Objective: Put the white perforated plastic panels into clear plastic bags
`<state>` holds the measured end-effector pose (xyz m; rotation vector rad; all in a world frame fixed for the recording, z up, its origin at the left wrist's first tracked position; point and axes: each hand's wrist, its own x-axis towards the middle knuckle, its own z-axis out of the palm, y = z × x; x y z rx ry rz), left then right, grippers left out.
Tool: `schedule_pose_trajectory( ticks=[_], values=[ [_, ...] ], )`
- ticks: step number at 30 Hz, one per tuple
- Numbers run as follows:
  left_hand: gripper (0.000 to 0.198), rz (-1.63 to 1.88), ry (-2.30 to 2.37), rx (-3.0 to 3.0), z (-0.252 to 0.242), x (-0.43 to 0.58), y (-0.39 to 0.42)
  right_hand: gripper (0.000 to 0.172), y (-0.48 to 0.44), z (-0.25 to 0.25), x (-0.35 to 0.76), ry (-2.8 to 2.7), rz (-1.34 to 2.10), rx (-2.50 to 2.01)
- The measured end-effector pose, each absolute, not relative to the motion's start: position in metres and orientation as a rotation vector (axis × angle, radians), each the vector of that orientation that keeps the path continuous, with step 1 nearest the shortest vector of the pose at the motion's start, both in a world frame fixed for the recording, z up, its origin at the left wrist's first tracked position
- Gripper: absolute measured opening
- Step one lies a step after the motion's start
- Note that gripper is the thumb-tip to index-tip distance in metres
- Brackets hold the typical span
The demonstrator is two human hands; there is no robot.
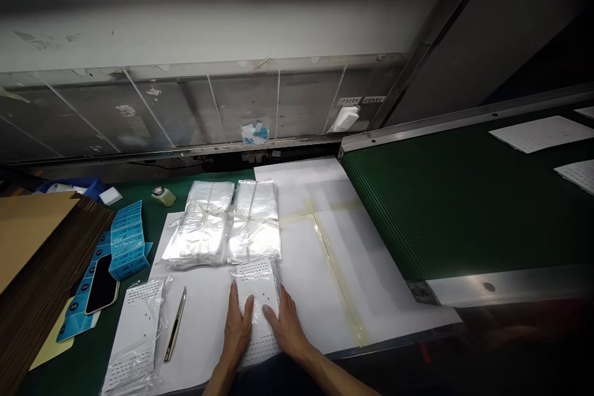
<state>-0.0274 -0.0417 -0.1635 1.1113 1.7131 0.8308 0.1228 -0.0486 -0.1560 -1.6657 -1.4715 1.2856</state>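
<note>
a steel panel point(288, 105) runs across well ahead of the hands, with a scrap of blue and white paper point(254, 133) stuck to it. to the right of the hands, a green conveyor belt point(445, 210) runs off at an angle, carrying white sheets point(541, 133) near its far side. beneath the hands, white paper point(315, 278) covers much of a green mat point(134, 189), its seams held by masking tape point(336, 272). far to the left of the hands sits a tall cardboard stack point(37, 260), with a yellow sheet point(51, 340) poking out beside it.

ahead of the hands, two clear plastic bundles point(199, 223) point(254, 223) lie side by side, touching, each tied with tape. left of the left hand lies a second bagged card point(137, 334), with a utility knife point(175, 325) between that card and the hand. farther left are blue labels point(127, 241), with a phone point(102, 284) lying on them, and a white sponge point(110, 196) sits beyond them.

the left hand point(237, 331) and right hand point(286, 322) both rest on a white perforated bagged card point(257, 297), which lies flat on the paper directly under them. the hands sit close together, fingers spread over the card's plastic, pinning it down from either side.
</note>
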Motion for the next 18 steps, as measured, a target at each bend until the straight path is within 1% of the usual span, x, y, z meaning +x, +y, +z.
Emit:
schedule_pose_trajectory(
  ticks=[11, 15, 18],
  values=[
    [0.067, 0.797, 1.718, 1.103, -0.155, -0.025, -0.04, 0.069, -0.05, -0.169, 0.122, -1.455, 1.336, -1.722],
    [0.069, 0.754, 1.728, 1.084, -0.157, -0.029, -0.038, 0.082, -0.05, -0.178, 0.123, -1.42, 1.359, -1.797],
    [0.07, 0.73, 1.762, 1.095, -0.16, -0.032, -0.035, 0.093, -0.049, -0.169, 0.134, -1.394, 1.336, -1.845]
  ],
)
